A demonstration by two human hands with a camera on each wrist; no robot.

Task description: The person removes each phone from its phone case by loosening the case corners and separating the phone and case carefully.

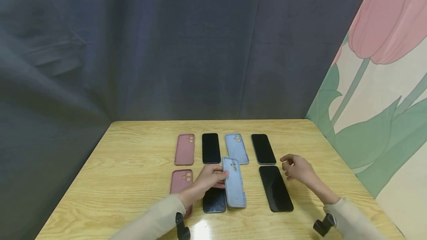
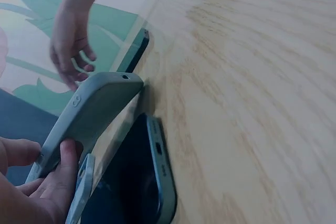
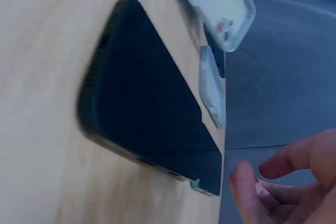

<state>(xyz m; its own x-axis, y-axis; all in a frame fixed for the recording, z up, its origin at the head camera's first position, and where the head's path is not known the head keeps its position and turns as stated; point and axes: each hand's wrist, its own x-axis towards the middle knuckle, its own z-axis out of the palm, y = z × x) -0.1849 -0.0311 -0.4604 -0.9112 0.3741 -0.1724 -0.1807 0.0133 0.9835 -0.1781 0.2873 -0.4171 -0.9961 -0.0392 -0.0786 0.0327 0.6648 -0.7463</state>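
Observation:
My left hand (image 1: 210, 176) pinches a light blue phone case (image 1: 235, 188) by its left edge, thumb on one face and fingers on the other. In the left wrist view the case (image 2: 105, 100) is tilted up above the table, beside a dark phone (image 2: 128, 182). That same phone (image 1: 214, 200) shows partly under the left hand in the head view. My right hand (image 1: 298, 168) hovers just right of a black phone (image 1: 276, 189), fingers loosely bent and holding nothing. The right wrist view has this phone (image 3: 136, 87) lying screen up, with the hand (image 3: 294, 187) beyond its far end.
Along the back row lie a pink case (image 1: 185, 149), a black phone (image 1: 211, 148), another light blue case (image 1: 237, 148) and a further black phone (image 1: 263, 149). A second pink case (image 1: 180, 180) is partly hidden under the left forearm. A dark curtain (image 1: 186, 47) hangs behind the wooden table (image 1: 126, 166).

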